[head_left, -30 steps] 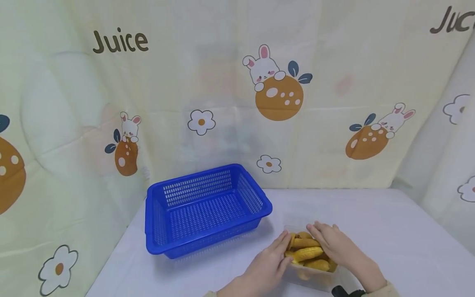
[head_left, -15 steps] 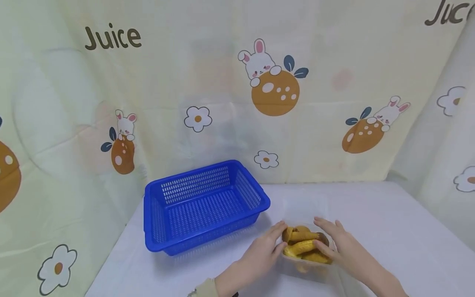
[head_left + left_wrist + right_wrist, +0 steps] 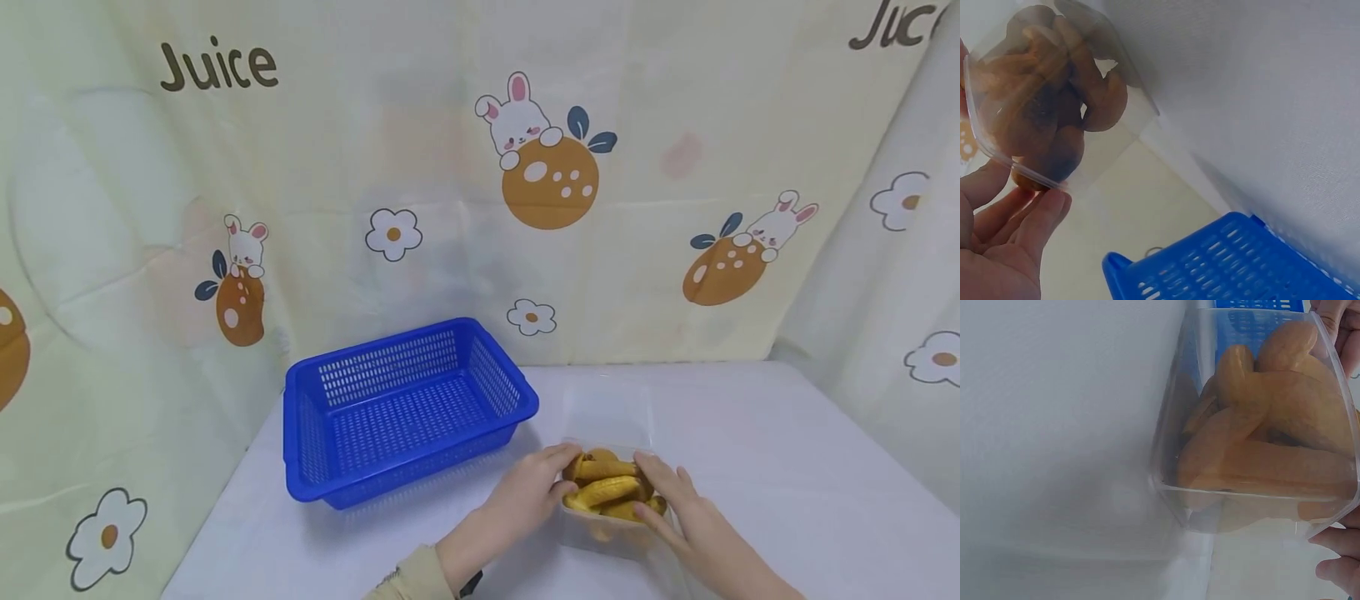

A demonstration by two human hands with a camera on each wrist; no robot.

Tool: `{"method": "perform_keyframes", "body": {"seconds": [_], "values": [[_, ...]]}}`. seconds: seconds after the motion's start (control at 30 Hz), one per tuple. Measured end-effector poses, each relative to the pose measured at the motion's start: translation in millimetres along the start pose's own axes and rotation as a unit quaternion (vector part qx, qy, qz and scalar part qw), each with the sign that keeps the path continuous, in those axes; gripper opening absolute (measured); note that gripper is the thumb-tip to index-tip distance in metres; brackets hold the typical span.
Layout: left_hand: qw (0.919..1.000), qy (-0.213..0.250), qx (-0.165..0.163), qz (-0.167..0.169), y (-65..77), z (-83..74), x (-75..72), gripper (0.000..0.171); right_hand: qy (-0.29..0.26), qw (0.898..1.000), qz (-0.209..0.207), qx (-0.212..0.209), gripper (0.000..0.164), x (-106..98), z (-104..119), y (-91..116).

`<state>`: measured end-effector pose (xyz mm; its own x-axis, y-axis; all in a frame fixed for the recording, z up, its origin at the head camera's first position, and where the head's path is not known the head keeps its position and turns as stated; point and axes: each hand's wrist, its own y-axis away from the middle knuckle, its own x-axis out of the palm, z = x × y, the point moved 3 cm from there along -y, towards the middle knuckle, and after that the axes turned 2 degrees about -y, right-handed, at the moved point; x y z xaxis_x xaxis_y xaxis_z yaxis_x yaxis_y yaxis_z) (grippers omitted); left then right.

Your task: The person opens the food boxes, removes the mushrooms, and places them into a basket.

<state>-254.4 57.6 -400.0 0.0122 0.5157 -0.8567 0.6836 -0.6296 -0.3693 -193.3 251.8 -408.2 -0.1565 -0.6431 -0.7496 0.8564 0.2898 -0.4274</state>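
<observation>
A clear plastic box (image 3: 600, 546), filled with curved yellow-brown mushrooms (image 3: 606, 492), stands at the front of the table. My left hand (image 3: 525, 493) holds its left side, fingers at the far corner and thumb near the front. In the left wrist view, those fingertips (image 3: 1052, 199) lie right at the rim. My right hand (image 3: 693, 512) holds the opposite side, its thumb reaching over the edge towards the mushrooms. Through the wall in the right wrist view, the mushrooms (image 3: 1260, 444) show rounded caps and thick stems. A flat transparent lid (image 3: 607, 407) lies behind the box.
To the left of the box stands a blue perforated basket (image 3: 405, 475) with nothing in it. The white tablecloth (image 3: 750, 442) runs back to a curtain (image 3: 442, 108) printed with rabbits and oranges.
My right hand's straight fingers lay along the box's side; its thumb now sits over the edge. More of the transparent lid shows behind the box. The head view has shifted slightly.
</observation>
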Motion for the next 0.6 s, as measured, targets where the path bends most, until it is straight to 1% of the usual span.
{"method": "perform_keyframes", "body": {"seconds": [0.13,0.33,0.5,0.6], "values": [[1.0000,-0.003,-0.001,-0.001,-2.0,-1.5,0.3,0.042,0.006,1.000,-0.005,-0.003,0.059,0.3,-0.9,1.2],[0.9996,-0.024,-0.007,-0.008,-6.4,-5.4,0.4,0.039,-0.002,1.000,-0.009,0.005,0.063,1.1,-1.6,3.0],[0.9967,-0.068,0.011,-0.043,-7.6,-6.3,1.4,0.030,-0.005,1.000,-0.012,0.005,0.065,0.9,-0.6,3.3],[0.9949,-0.071,0.024,-0.067,-7.0,-5.3,2.2,0.027,-0.003,1.000,-0.014,0.000,0.065,0.5,-0.2,2.8]]}}
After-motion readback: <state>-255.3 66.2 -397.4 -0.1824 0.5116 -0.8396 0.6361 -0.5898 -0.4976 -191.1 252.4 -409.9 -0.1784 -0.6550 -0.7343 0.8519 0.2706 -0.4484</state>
